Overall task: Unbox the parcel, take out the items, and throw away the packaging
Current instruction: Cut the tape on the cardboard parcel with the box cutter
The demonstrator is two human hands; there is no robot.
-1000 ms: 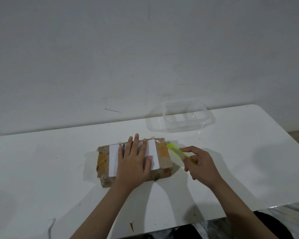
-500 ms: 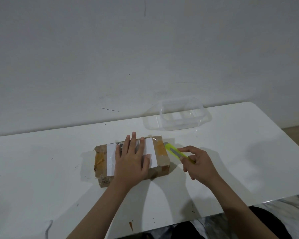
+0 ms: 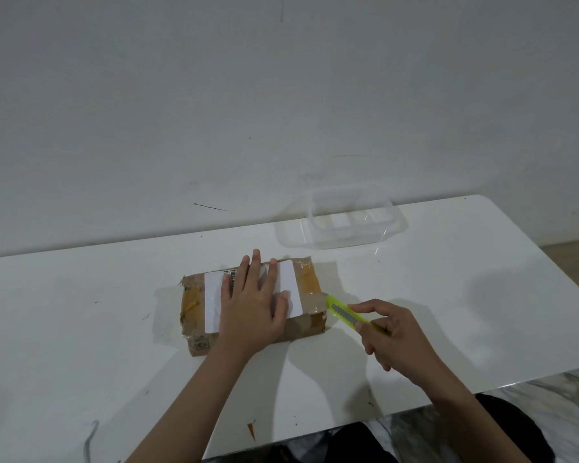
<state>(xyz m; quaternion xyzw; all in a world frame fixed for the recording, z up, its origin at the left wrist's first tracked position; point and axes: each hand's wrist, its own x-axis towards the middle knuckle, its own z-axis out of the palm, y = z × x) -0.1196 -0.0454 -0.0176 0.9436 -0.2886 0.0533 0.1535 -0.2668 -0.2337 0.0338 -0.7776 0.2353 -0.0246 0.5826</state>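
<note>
Your left hand (image 3: 251,309) lies flat, fingers spread, pressing the parcel (image 3: 253,304) down on the table (image 3: 81,329). Just right of it, your right hand (image 3: 391,332) grips the yellow-green cutter (image 3: 345,312), its tip touching the parcel's right end, close to your left thumb. That's the danger: if the blade skids off the glossy tape, it could nick the thumb. Push deep and you may slice whatever's inside. Beyond your right hand, the clear container (image 3: 351,222) waits, well apart.
</note>
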